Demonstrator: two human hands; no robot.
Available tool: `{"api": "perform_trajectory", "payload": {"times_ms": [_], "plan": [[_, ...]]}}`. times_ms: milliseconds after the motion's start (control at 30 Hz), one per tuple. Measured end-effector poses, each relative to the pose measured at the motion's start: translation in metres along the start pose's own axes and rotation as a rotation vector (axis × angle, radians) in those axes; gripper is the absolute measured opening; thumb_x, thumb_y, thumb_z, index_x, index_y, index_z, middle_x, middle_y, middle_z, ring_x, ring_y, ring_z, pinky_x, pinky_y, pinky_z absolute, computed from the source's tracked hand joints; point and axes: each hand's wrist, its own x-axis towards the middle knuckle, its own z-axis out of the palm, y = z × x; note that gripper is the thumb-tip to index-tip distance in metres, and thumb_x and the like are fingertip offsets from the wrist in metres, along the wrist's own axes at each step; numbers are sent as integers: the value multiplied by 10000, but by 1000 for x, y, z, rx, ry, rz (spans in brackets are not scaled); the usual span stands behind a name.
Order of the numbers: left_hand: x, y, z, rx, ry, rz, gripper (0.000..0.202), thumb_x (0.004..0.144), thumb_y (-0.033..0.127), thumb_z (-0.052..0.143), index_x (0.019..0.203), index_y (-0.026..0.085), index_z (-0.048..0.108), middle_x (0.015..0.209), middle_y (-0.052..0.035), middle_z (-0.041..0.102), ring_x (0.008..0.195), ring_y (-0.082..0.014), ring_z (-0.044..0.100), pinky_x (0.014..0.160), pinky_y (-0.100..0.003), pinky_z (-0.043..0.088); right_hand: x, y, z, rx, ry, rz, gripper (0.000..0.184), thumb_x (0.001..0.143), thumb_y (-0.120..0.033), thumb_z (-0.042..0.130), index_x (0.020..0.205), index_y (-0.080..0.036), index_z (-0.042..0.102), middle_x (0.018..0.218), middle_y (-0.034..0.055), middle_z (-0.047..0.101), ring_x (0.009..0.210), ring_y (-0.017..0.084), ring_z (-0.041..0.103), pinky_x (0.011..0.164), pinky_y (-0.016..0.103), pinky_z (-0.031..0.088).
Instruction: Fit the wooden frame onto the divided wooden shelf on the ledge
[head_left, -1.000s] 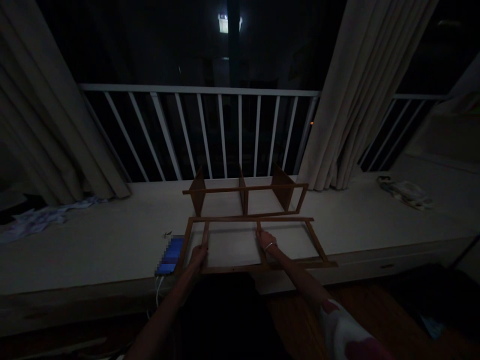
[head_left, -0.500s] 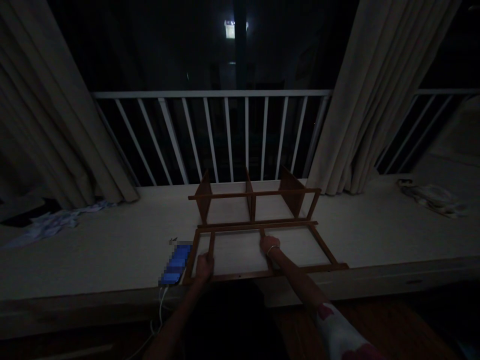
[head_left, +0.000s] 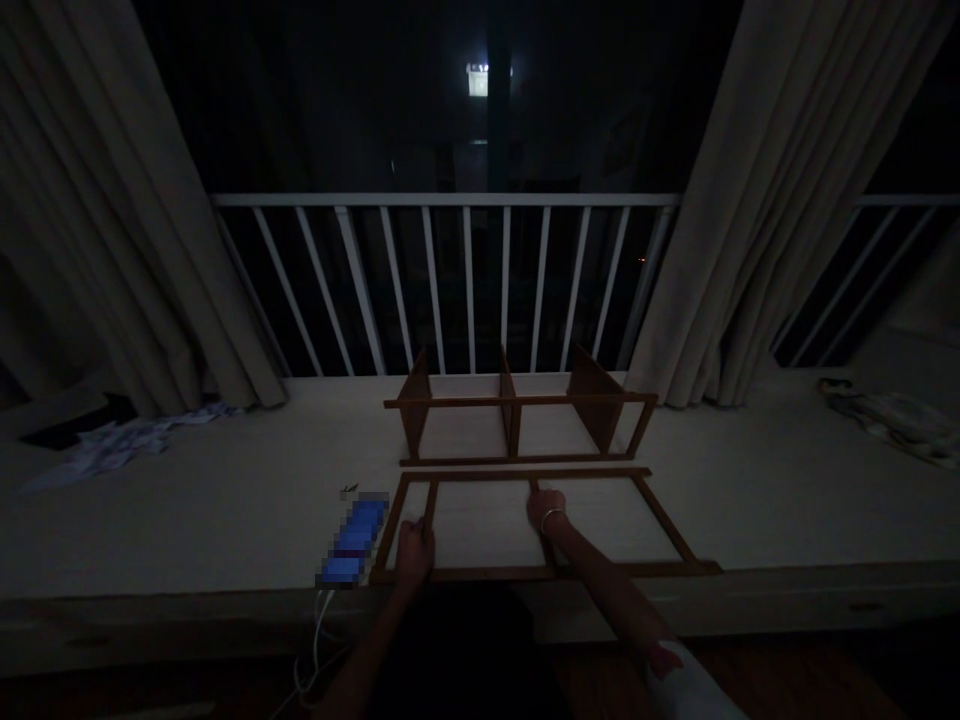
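Observation:
A flat brown wooden frame [head_left: 480,574] with crossbars lies along the front edge of the pale ledge. My left hand [head_left: 415,550] is closed around its left crossbar [head_left: 431,505]. Around the middle crossbar [head_left: 550,553] my right hand [head_left: 546,508], with a bracelet at the wrist, is closed too. Just behind lies a second wooden piece, a shelf unit [head_left: 517,402] with upright panels joined by long rails. The dim light hides the details of my fingers.
A phone with a blurred blue screen [head_left: 352,540] lies left of the frame, a white cable [head_left: 318,640] hanging from it. Small dark bits [head_left: 349,489] lie near it. Cloth [head_left: 124,440] sits far left. Behind the ledge stand a white railing [head_left: 450,200] and curtains [head_left: 720,230].
The view has shifted slightly, so the whole scene sits a little lower and to the right. Both hands stay on the same crossbars, and the frame looks otherwise unmoved.

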Motion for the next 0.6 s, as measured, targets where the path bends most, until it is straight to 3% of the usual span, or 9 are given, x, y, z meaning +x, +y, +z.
{"api": "perform_trajectory", "payload": {"times_ms": [167,300,467,600], "plan": [[-1,2,-3,12,-4,-26,334,783,234,343,1018,92,533,816,-89,491,791,-177,507,767,-281,367,-5,-4,-3,-8,-6,-18,312,791,-216,351,902,-80,609,871,224,602,888,294,547,675,427,382],[-4,5,-6,-20,9,-52,336,774,218,368,1045,80,511,866,-105,490,819,-186,504,778,-292,371,-15,-4,-7,12,8,-7,424,842,-302,249,910,-82,605,876,216,603,883,280,552,693,408,382],[-9,9,-14,-33,11,-4,318,766,193,366,1028,88,513,903,-120,500,870,-204,480,803,-317,354,-35,7,-14,59,13,-20,472,845,-423,213,1033,-135,537,914,157,606,886,241,553,727,362,381],[-16,12,-25,52,-41,38,339,767,243,372,1038,79,489,921,-121,481,867,-201,471,777,-308,350,-56,20,-16,101,34,-63,439,846,-422,233,1081,-150,485,1019,127,565,950,208,513,777,314,357]]}}
